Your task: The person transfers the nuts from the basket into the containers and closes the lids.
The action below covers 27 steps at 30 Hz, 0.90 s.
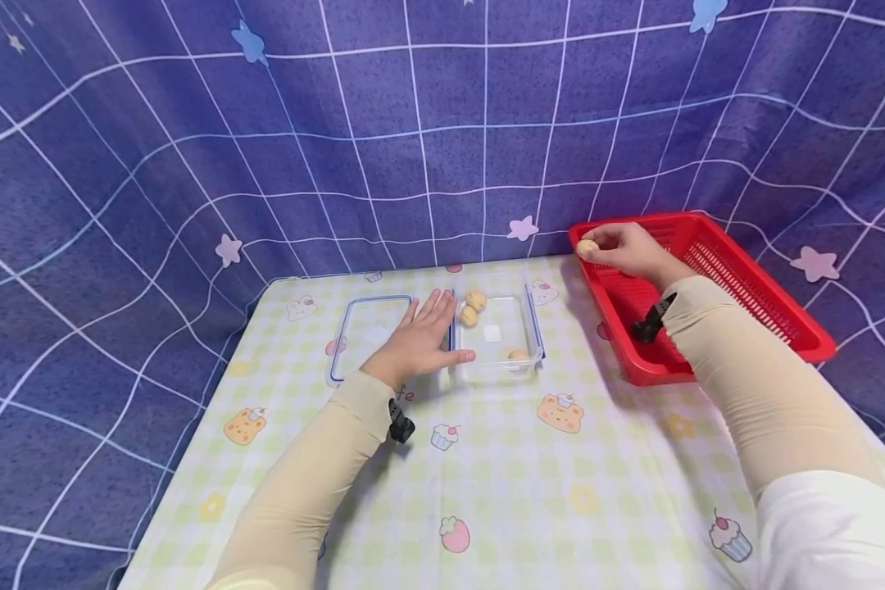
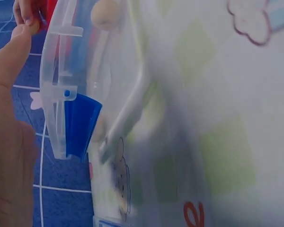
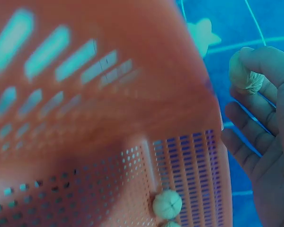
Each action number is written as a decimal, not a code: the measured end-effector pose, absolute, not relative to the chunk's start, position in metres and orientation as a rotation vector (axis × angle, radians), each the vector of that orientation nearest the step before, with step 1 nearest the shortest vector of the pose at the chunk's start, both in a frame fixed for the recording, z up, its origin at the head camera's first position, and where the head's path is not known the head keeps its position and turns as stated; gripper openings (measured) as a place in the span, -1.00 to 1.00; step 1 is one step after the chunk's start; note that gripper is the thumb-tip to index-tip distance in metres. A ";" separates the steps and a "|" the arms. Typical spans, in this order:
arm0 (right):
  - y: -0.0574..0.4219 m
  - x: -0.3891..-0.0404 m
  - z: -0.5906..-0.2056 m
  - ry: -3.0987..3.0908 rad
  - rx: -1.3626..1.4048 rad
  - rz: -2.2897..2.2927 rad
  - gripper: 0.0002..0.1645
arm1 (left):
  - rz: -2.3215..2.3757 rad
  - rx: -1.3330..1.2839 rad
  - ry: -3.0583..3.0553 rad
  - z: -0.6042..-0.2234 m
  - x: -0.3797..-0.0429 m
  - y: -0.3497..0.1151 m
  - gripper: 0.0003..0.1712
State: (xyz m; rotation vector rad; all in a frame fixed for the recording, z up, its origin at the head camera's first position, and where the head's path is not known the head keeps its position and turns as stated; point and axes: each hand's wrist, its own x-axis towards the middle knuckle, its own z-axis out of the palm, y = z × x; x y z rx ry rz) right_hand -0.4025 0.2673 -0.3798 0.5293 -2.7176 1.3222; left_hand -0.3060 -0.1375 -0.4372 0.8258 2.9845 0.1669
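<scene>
Right hand [image 1: 632, 251] pinching tan ball [image 1: 587, 247]

At the frame's right, the ball is hovering by the red basket's [image 1: 656, 374] upper-left corner. At centre, the left hand [image 1: 419, 338] is spreading its fingers at the clear container's [image 1: 510, 318] left edge.

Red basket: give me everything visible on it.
The basket is red, plastic-looking and roughly rectangular, with slotted walls, a smooth rim and an open top. It sits upright on the table, toward the far right. At least two pale balls lie inside. The right hand pinches another ball by its far left corner; whether the hand touches the rim is unclear.
</scene>
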 end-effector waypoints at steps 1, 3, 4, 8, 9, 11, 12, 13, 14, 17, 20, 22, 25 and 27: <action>0.264 -0.401 -0.379 -2.711 0.547 1.318 -0.54 | 0.164 0.823 2.997 -0.437 -0.307 -0.136 0.31; 0.260 -0.399 -0.376 -2.701 0.579 1.313 -0.56 | 0.168 0.816 3.018 -0.437 -0.307 -0.133 0.32; 0.258 -0.397 -0.375 -2.697 0.593 1.311 -0.58 | 0.176 0.810 3.027 -0.437 -0.307 -0.132 0.33; 0.252 -0.393 -0.369 -2.685 0.627 1.264 -0.61 | 0.206 0.772 3.047 -0.440 -0.307 -0.127 0.36; 0.251 -0.392 -0.368 -2.682 0.632 1.258 -0.62 | 0.211 0.762 3.053 -0.441 -0.307 -0.126 0.37; 0.249 -0.391 -0.365 -2.676 0.644 1.244 -0.61 | 0.220 0.743 3.061 -0.444 -0.308 -0.123 0.39; 0.248 -0.389 -0.364 -2.674 0.648 1.241 -0.61 | 0.234 0.729 3.057 -0.446 -0.307 -0.122 0.41; 0.246 -0.389 -0.363 -2.671 0.654 1.241 -0.61 | 0.234 0.717 3.055 -0.447 -0.307 -0.120 0.42; 0.245 -0.387 -0.362 -2.667 0.663 1.248 -0.61 | 0.238 0.705 3.051 -0.449 -0.307 -0.119 0.44; 0.239 -0.384 -0.358 -2.664 0.678 1.247 -0.60 | 0.232 0.672 3.037 -0.453 -0.307 -0.116 0.46; 0.234 -0.381 -0.355 -2.660 0.694 1.260 -0.59 | 0.215 0.671 3.041 -0.455 -0.307 -0.115 0.46; 0.231 -0.379 -0.353 -2.660 0.700 1.251 -0.59 | 0.217 0.688 3.048 -0.455 -0.307 -0.114 0.46; 0.227 -0.377 -0.352 -2.651 0.715 1.243 -0.60 | 0.211 0.718 3.051 -0.455 -0.307 -0.115 0.46; 0.223 -0.376 -0.351 -2.639 0.735 1.246 -0.60 | 0.218 0.727 3.043 -0.455 -0.307 -0.115 0.47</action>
